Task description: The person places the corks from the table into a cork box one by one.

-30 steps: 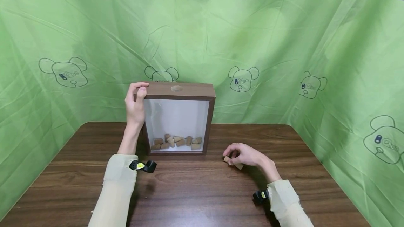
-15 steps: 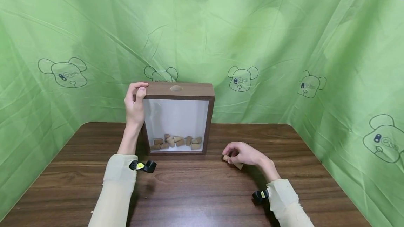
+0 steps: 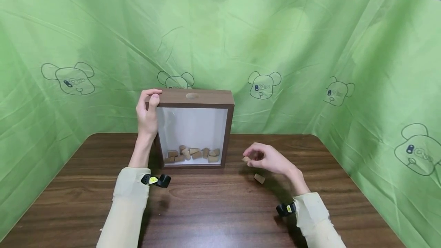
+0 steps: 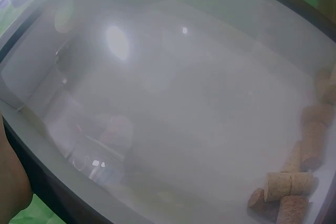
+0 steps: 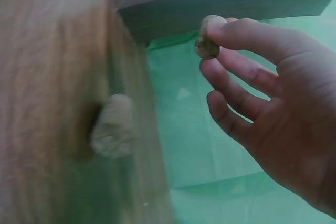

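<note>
A wooden shadow box [image 3: 195, 97] with a clear front and a round hole [image 3: 192, 96] in its top stands upright on the table. Several corks [image 3: 196, 155] lie along its bottom, seen also as corks [image 4: 290, 184] in the left wrist view. My left hand [image 3: 148, 116] grips the box's upper left corner, thumb in front. To the right of the box, my right hand [image 3: 268, 159] pinches a cork [image 5: 207, 39] between thumb and fingers, lifted off the table. Below that hand, another cork [image 3: 259, 178] lies on the tabletop.
The dark wood-grain table [image 3: 213, 209] ends at a rear edge close behind the box. Green cloth [image 3: 220, 41] with printed bear heads hangs at the back and along both sides.
My right hand has risen off the table with a pinched cork, leaving the other cork lying in plain sight. The left hand and the box have stayed in place.
</note>
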